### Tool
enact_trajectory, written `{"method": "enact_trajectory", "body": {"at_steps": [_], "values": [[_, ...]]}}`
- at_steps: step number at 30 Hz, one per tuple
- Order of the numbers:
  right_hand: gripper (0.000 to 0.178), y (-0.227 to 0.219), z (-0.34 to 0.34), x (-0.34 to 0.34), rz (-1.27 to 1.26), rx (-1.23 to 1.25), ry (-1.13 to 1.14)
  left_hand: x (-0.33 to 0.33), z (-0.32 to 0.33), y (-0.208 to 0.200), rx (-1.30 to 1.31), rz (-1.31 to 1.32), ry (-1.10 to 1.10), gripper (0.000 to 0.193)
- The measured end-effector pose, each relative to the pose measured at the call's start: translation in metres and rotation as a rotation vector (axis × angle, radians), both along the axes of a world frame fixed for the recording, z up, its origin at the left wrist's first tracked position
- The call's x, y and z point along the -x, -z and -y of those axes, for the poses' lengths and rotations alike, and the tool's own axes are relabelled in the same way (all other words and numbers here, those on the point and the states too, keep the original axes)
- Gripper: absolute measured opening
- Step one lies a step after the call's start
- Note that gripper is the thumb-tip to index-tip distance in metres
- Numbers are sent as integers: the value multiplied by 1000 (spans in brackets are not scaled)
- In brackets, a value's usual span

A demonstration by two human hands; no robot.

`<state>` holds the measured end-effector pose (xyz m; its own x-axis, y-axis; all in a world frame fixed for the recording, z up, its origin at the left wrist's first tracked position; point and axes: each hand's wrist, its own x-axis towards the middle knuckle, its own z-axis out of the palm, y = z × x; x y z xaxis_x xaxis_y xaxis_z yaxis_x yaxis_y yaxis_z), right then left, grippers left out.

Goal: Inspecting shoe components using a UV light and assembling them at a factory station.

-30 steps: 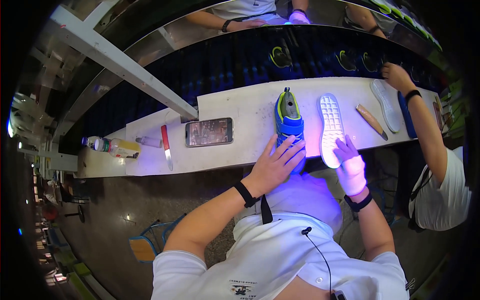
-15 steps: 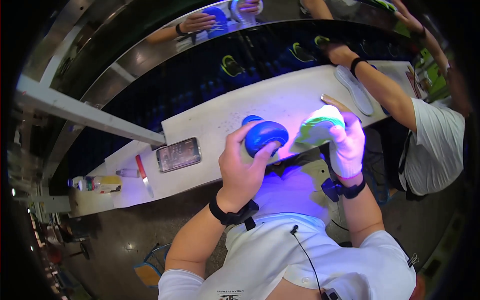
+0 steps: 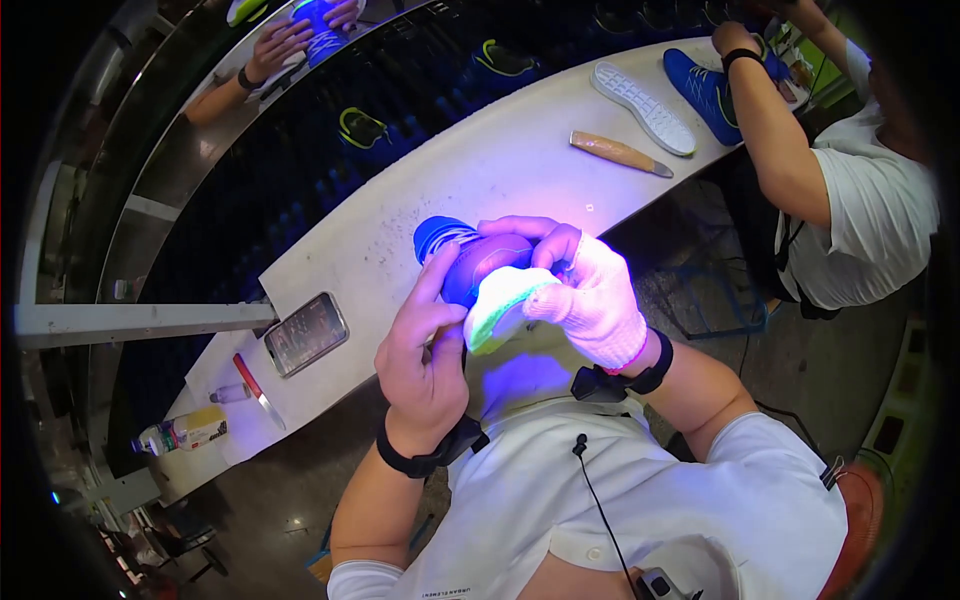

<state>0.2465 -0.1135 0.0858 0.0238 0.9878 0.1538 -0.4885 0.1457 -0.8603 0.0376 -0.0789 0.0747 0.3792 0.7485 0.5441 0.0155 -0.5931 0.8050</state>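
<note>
In front of my chest, a blue lace-up shoe (image 3: 490,262) is held between both hands, its smooth rounded end toward me. A pale sole (image 3: 507,298), lit bright white and green, lies against that end. My right hand (image 3: 595,305), in a white glove with bare fingertips, is closed round the two, thumb on the sole and fingers over the shoe. My left hand (image 3: 422,345) is bare and grips the shoe's left side, thumb near the sole's edge. The shoe's underside and some left fingers are hidden.
On the white bench (image 3: 400,200) lie a white sole (image 3: 645,108), a wooden-handled knife (image 3: 620,153), a phone (image 3: 308,335), a red-handled knife (image 3: 258,392) and a bottle (image 3: 190,430). A co-worker's arm (image 3: 780,140) reaches over a blue shoe (image 3: 700,95). Shoes stand along the dark line (image 3: 290,215) beyond.
My right hand has brought the sole leftward against the shoe and now grips both. The left hand has shifted left and turned the shoe. The view has swung right.
</note>
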Motion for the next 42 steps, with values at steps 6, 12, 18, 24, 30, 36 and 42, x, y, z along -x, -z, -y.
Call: {"method": "enact_trajectory", "body": {"at_steps": [6, 12, 18, 24, 30, 36, 42], "values": [[31, 7, 12, 14, -10, -42, 41, -13, 36, 4, 212, 218, -39, 39], [30, 18, 19, 18, -38, -90, 39, -15, 49, 12, 257, 294, -132, 47], [36, 22, 17, 14, 189, -244, 123, -6, 52, 20, 213, 266, -94, 47], [40, 9, 6, -1, 468, -360, 166, -1, 39, -11, 262, 213, -70, 53], [50, -13, 0, -5, 846, -339, 119, 7, 23, -31, 199, -112, -65, 50], [46, 47, -3, 8, 916, -463, 166, 10, 30, -39, 358, 129, -200, 33], [22, 75, -15, 28, 1007, -668, 274, 51, 2, -71, 307, -285, -8, 44]]}}
